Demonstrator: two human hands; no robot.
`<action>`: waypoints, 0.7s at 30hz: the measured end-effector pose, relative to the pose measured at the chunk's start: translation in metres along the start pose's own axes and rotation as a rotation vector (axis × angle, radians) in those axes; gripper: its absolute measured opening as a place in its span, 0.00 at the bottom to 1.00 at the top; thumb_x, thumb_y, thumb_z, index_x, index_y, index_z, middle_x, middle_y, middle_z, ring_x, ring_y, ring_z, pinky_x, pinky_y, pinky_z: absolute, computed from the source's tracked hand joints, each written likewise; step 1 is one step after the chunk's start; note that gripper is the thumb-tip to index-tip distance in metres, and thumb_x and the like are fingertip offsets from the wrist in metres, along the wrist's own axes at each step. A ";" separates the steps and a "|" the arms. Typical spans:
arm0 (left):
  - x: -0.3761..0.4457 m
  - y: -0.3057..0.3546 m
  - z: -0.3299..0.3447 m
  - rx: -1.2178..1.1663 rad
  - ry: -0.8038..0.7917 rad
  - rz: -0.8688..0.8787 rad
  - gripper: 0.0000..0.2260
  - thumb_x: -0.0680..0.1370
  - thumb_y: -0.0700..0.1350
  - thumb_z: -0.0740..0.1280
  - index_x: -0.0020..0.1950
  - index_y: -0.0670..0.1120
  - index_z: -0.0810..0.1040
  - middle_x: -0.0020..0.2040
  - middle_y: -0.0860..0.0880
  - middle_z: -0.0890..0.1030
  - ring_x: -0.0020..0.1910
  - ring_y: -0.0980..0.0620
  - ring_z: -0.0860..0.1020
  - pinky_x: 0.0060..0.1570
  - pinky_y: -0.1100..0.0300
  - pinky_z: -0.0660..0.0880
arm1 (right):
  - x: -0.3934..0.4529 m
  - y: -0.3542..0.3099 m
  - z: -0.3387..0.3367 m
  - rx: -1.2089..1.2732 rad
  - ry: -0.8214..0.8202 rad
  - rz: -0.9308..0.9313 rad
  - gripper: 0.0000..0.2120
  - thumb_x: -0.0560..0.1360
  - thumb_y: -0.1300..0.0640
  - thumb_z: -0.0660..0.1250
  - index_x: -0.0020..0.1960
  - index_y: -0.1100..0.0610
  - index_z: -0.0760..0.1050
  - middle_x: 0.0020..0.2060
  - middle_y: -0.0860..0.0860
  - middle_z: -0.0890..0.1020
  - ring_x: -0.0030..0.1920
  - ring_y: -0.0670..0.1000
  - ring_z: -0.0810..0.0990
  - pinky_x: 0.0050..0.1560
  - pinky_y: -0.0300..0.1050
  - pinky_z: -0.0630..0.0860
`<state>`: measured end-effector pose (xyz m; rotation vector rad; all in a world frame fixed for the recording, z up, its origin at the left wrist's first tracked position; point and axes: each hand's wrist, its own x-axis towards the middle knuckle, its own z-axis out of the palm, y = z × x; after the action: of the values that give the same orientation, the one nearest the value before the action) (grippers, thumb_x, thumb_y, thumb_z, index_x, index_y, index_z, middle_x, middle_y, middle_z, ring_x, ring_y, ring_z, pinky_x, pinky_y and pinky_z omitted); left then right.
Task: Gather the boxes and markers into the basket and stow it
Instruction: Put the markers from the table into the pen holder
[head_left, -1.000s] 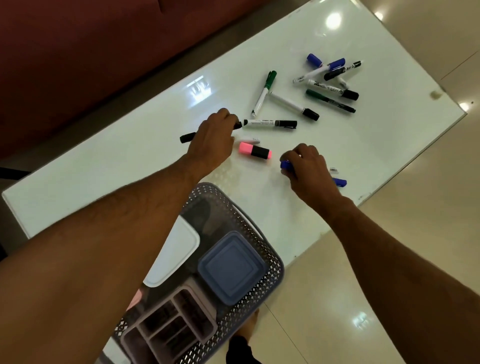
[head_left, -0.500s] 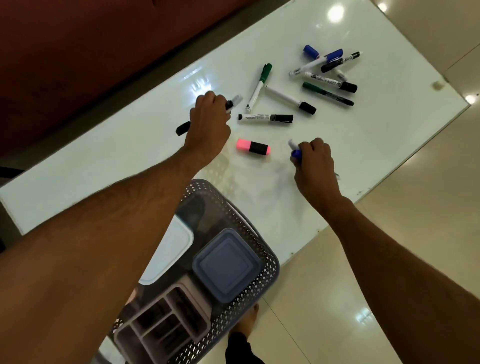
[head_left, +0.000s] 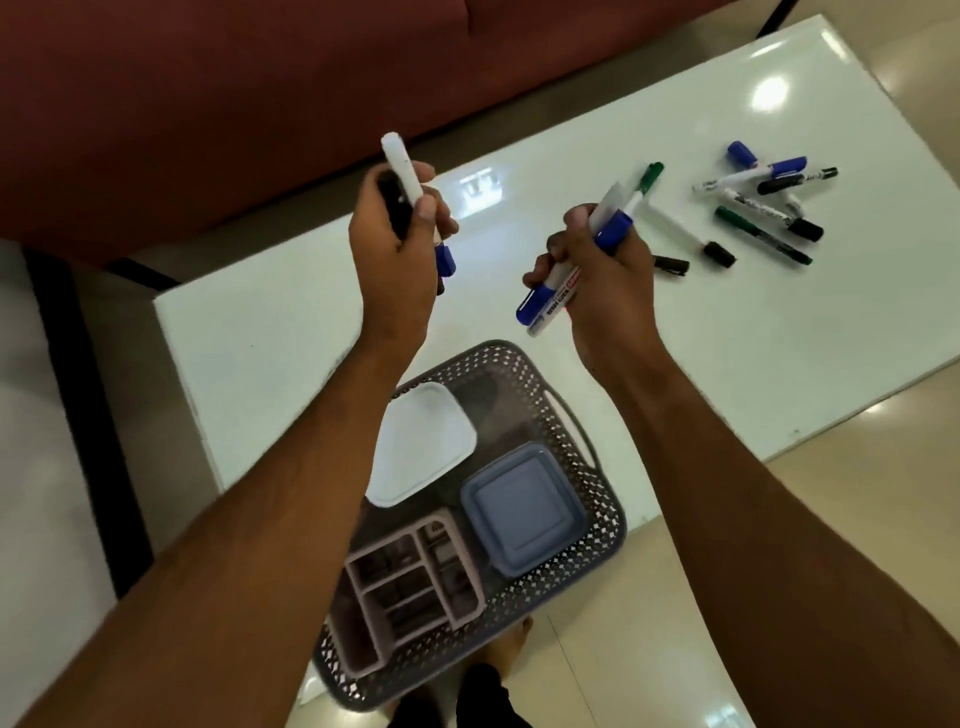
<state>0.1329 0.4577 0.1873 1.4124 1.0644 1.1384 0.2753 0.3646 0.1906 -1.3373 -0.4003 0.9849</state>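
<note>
Glossy white rectangular table (head_left: 779, 364) at centre, dark red upholstered sofa (head_left: 208, 104) along the far side, shiny beige floor tiles (head_left: 831, 519) at right with ceiling-light reflections

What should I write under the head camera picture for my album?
Both hands, left and right, hold markers above a grey basket of boxes; more markers wait on the white table.

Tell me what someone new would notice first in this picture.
Two raised hands full of markers: the left hand grips a few at centre, the right hand grips blue-capped ones beside it. Below them a grey basket holds a white box, a blue box and a divided tray. More markers lie scattered on the white table, upper right.
</note>
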 end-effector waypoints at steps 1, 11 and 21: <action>-0.008 0.003 -0.016 -0.020 0.012 -0.002 0.08 0.82 0.32 0.60 0.60 0.37 0.73 0.45 0.42 0.78 0.41 0.50 0.79 0.53 0.54 0.82 | -0.007 0.004 0.011 0.021 -0.041 0.016 0.05 0.84 0.58 0.63 0.52 0.60 0.71 0.37 0.54 0.75 0.36 0.55 0.78 0.48 0.56 0.82; -0.112 0.018 -0.125 -0.130 0.090 -0.072 0.07 0.84 0.31 0.58 0.60 0.37 0.72 0.46 0.39 0.77 0.43 0.41 0.79 0.50 0.54 0.80 | -0.100 0.042 0.077 -0.043 -0.326 0.081 0.07 0.85 0.60 0.62 0.48 0.57 0.74 0.36 0.53 0.75 0.38 0.57 0.77 0.49 0.56 0.79; -0.237 0.032 -0.160 -0.202 0.260 -0.122 0.06 0.83 0.30 0.60 0.59 0.35 0.73 0.47 0.32 0.77 0.46 0.35 0.79 0.57 0.44 0.80 | -0.196 0.064 0.077 -0.141 -0.182 -0.017 0.11 0.86 0.55 0.61 0.45 0.56 0.70 0.36 0.57 0.70 0.40 0.59 0.69 0.43 0.50 0.75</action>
<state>-0.0641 0.2483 0.2030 1.0481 1.1638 1.3247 0.0855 0.2548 0.2051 -1.3721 -0.6284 1.0843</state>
